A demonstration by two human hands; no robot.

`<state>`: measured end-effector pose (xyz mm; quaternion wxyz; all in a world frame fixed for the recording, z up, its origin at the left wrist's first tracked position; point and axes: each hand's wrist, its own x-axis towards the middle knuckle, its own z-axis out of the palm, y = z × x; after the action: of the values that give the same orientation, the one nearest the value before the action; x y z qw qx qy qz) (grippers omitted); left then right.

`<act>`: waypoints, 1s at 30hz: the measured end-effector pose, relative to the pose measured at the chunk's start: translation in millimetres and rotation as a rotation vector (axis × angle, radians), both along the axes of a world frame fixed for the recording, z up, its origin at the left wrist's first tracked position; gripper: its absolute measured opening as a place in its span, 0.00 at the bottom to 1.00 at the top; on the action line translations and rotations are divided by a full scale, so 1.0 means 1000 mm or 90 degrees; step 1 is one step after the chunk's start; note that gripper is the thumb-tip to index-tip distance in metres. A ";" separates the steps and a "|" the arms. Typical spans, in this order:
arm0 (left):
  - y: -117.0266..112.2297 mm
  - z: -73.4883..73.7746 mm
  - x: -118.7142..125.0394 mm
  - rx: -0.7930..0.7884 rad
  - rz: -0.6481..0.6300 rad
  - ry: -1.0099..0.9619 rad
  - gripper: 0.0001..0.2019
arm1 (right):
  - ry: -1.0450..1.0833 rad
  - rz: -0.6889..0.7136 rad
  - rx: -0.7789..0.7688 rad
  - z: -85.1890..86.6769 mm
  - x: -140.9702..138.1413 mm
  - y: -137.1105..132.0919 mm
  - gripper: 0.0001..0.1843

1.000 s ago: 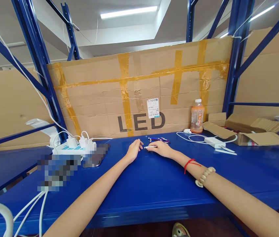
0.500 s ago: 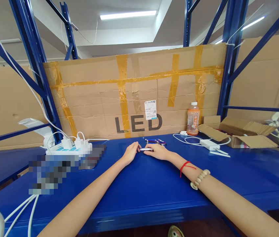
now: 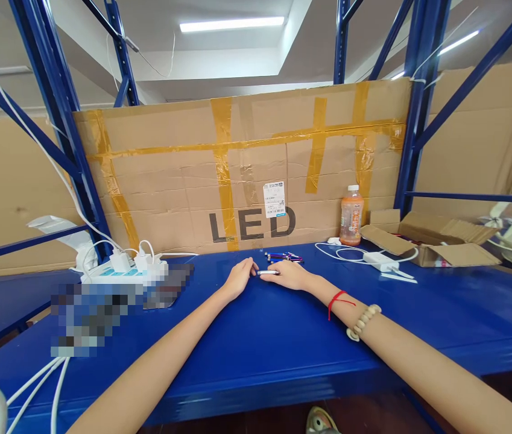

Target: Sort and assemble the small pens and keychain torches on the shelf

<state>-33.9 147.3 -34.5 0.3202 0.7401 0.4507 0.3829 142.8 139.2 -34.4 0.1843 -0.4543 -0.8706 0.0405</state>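
A white, slim pen (image 3: 268,272) lies nearly level over the table, its left end pointing toward my left hand. My right hand (image 3: 292,276) has its fingers closed around the pen's right part; a red string and a beaded bracelet circle that wrist. Just left of the pen's tip, my left hand (image 3: 238,278) rests with fingers loosely bent and a little apart, seemingly holding nothing. Directly behind both hands is a small group of blue and red pens (image 3: 284,257) on the blue table (image 3: 256,337).
At left stand a white power strip (image 3: 122,274) with plugs and a dark flat object (image 3: 168,287). Rightward are an orange drink bottle (image 3: 351,216), a white charger with cable (image 3: 380,261) and an open cardboard box (image 3: 457,253). A tall cardboard sheet (image 3: 183,193) closes off the back.
The whole view shifts slightly left and up. Both hands and the pen keep almost the same places on the table.
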 end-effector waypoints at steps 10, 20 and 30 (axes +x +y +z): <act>0.010 -0.005 -0.001 0.004 -0.012 0.007 0.24 | -0.003 -0.018 -0.025 0.003 -0.001 -0.001 0.23; 0.007 -0.004 -0.001 -0.009 -0.017 -0.010 0.22 | -0.005 -0.008 -0.027 0.003 0.001 -0.001 0.24; 0.004 -0.004 0.000 -0.013 -0.017 -0.021 0.21 | -0.019 -0.012 -0.031 0.005 0.000 -0.002 0.23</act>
<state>-33.8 151.7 -38.6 0.3404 0.7364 0.4389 0.3862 142.7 137.4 -29.7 0.1608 -0.4676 -0.8675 0.0532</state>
